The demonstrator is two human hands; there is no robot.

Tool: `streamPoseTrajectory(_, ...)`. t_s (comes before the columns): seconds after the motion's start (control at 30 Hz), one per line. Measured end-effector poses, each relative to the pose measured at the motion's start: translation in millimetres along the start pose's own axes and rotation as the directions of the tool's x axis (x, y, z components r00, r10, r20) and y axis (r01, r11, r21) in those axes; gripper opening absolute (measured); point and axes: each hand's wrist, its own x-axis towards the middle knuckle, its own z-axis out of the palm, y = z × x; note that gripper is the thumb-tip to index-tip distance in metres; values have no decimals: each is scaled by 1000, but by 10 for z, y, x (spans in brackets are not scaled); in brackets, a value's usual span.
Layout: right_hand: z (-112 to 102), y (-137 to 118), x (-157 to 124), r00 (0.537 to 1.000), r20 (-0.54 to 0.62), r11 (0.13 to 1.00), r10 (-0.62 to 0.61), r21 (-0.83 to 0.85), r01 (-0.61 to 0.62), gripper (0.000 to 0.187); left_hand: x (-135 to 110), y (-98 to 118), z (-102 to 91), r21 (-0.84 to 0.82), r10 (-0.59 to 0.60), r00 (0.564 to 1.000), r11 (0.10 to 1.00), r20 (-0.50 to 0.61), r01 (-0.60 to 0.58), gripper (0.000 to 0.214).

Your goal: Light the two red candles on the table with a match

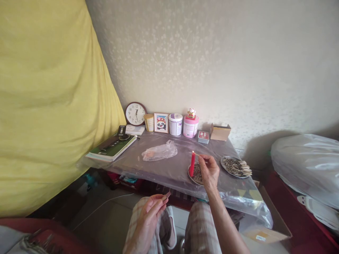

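Note:
A lit red candle [192, 164] stands upright on a round metal plate [196, 181] with dark burnt bits in it. My right hand [209, 170] is just right of the candle, thumb and forefinger pinching a thin matchstick [197, 153] whose tip is at the flame. My left hand [151, 211] is low, over my lap in front of the table edge. Its fingers are closed on a small, flat, brownish matchbox [166, 196], mostly covered by the hand. A second plate [231, 175] on the right bears burnt bits and several pale unburnt matchsticks [245, 168].
A crumpled plastic bag [160, 151] lies mid-table on the plastic-covered tabletop [159, 170]. Books [112, 148] are at left. Along the wall stand a clock [136, 113], framed panda picture [161, 123], tins [175, 125] and an open cardboard box [220, 132]. A yellow curtain [53, 106] hangs left.

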Motion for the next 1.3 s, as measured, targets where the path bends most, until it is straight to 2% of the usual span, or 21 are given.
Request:
streamPoseTrajectory(0.83, -25, -50, 42, 1000, -21, 999, -24, -25, 23, 37, -7, 19, 11, -20, -4, 1000, 1000, -4, 4, 38)
streamPoseTrajectory(1.1, -38, -69, 46, 998, -39, 999, -47, 25, 48, 29, -12, 15, 11, -29, 1, 1000, 1000, -19, -1, 41)
streamPoseTrajectory(1.3, -167, -179, 82, 995, -74, 992, -74, 93, 80, 26, -43, 20, 24, -29, 1, 1000, 1000, -4, -1, 38)
